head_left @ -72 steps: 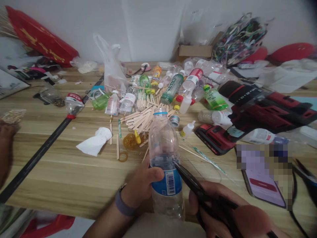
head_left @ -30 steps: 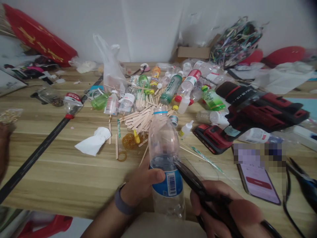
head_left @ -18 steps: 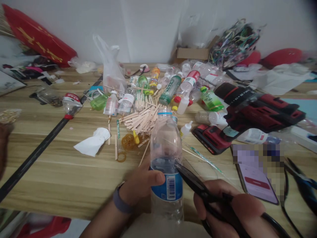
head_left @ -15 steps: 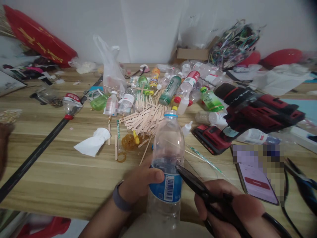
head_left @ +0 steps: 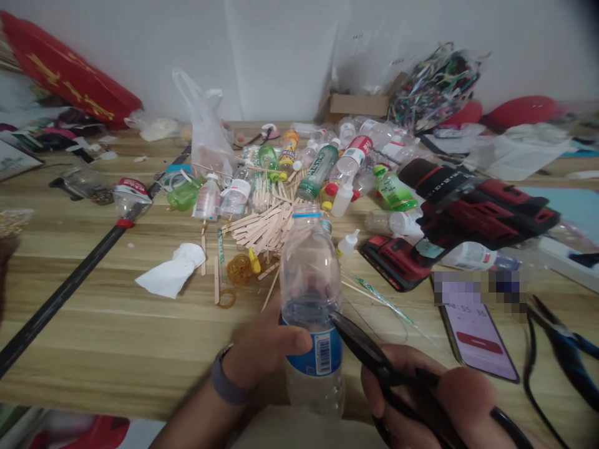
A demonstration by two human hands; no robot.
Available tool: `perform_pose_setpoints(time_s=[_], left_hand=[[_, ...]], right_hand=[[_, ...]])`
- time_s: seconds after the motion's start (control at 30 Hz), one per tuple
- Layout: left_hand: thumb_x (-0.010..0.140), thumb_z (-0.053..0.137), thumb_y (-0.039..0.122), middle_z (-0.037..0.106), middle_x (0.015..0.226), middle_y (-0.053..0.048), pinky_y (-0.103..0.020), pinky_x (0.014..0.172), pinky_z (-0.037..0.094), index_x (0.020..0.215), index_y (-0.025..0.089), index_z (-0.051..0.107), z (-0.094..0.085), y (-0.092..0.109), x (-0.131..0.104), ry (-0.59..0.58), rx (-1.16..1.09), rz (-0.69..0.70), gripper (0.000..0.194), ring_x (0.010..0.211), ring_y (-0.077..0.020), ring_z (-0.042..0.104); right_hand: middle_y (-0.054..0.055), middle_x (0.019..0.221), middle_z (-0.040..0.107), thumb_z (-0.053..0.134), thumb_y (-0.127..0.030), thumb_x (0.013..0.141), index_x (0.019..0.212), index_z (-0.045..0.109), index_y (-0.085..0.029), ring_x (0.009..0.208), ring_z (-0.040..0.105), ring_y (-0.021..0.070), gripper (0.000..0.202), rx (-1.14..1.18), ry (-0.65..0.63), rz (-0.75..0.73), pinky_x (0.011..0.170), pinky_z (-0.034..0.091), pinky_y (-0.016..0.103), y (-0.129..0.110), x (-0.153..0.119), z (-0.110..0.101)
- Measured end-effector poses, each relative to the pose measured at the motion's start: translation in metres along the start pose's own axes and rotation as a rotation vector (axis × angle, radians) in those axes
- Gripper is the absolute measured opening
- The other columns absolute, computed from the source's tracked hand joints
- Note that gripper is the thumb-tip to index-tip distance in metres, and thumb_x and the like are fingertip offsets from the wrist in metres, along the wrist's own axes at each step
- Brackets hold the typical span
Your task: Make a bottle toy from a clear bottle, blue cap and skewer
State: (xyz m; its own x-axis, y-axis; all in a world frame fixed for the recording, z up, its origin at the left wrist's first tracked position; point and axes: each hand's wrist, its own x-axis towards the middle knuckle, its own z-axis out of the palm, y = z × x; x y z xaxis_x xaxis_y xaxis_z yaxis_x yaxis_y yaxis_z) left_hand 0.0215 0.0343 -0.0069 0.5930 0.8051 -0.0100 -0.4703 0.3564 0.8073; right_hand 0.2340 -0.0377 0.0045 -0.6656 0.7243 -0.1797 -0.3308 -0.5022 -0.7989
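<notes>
The clear bottle (head_left: 311, 268) is gripped by the left hand (head_left: 266, 346), which is wrapped around it at the blue label (head_left: 297, 365), and it is held about upright over the near edge of the table (head_left: 163, 343). The handles of the black scissors (head_left: 358, 337) are clasped in the right hand (head_left: 453, 396), and their tip appears to be set against the bottle wall at the label's upper edge. Whether the wall has been pierced there cannot be told. Compared with half a second ago, the bottle has been straightened from a lean to the right, while the tip has been kept at much the same spot; little advance along the wall is therefore judged to have been made. Beyond the bottle, wooden sticks (head_left: 262, 224) are heaped, with rubber bands (head_left: 238, 269) near them. To the right, a phone (head_left: 486, 349) and a red drill (head_left: 482, 206) are placed.
</notes>
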Motion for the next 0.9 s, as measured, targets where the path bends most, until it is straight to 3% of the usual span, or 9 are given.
perform_pose_setpoints(time_s=[0.13,0.33,0.47,0.63,0.9], left_hand=[[0.060,0.086,0.059,0.068,0.110,-0.009,-0.038,0.089,0.046,0.126,0.020,0.061,0.002,-0.003,-0.002,0.051,0.054,0.087,0.080,0.105,-0.0300,0.062],[0.062,0.083,0.063,0.068,0.114,-0.012,-0.044,0.093,0.048,0.125,0.019,0.063,0.011,0.003,-0.004,0.036,0.054,0.046,0.079,0.107,-0.0331,0.063],[0.065,0.080,0.064,0.069,0.115,-0.012,-0.045,0.093,0.049,0.127,0.020,0.063,0.012,0.000,-0.004,0.017,0.035,0.038,0.078,0.111,-0.0338,0.063],[0.062,0.082,0.064,0.072,0.107,-0.012,-0.043,0.090,0.052,0.125,0.018,0.064,0.008,-0.004,-0.005,-0.005,-0.047,-0.038,0.080,0.104,-0.0335,0.067],[0.064,0.082,0.057,0.073,0.095,-0.009,-0.033,0.074,0.054,0.122,0.016,0.065,0.000,0.002,-0.004,-0.062,-0.066,-0.147,0.073,0.087,-0.0263,0.070]], right_hand=[[-0.008,0.054,0.038,0.044,-0.092,0.072,0.095,0.061,-0.011,0.045,0.031,0.0040,0.086,-0.012,-0.005,-0.010,0.061,0.054,0.023,0.005,-0.001,-0.008],[-0.006,0.055,0.044,0.055,-0.095,0.060,0.092,0.059,-0.013,0.046,0.040,0.0064,0.089,-0.049,0.006,0.057,0.061,0.057,0.030,0.013,-0.003,-0.019],[-0.006,0.055,0.040,0.053,-0.092,0.068,0.094,0.059,-0.012,0.049,0.038,0.0067,0.084,-0.109,0.124,0.004,0.061,0.055,0.028,0.014,-0.005,-0.013],[-0.006,0.055,0.044,0.059,-0.088,0.071,0.098,0.062,-0.011,0.048,0.041,0.0070,0.082,-0.124,-0.031,0.071,0.062,0.056,0.028,0.010,-0.003,-0.022],[-0.004,0.055,0.047,0.058,-0.088,0.072,0.099,0.063,-0.011,0.046,0.043,0.0078,0.082,-0.136,-0.026,0.109,0.059,0.054,0.028,0.008,-0.010,-0.030]])
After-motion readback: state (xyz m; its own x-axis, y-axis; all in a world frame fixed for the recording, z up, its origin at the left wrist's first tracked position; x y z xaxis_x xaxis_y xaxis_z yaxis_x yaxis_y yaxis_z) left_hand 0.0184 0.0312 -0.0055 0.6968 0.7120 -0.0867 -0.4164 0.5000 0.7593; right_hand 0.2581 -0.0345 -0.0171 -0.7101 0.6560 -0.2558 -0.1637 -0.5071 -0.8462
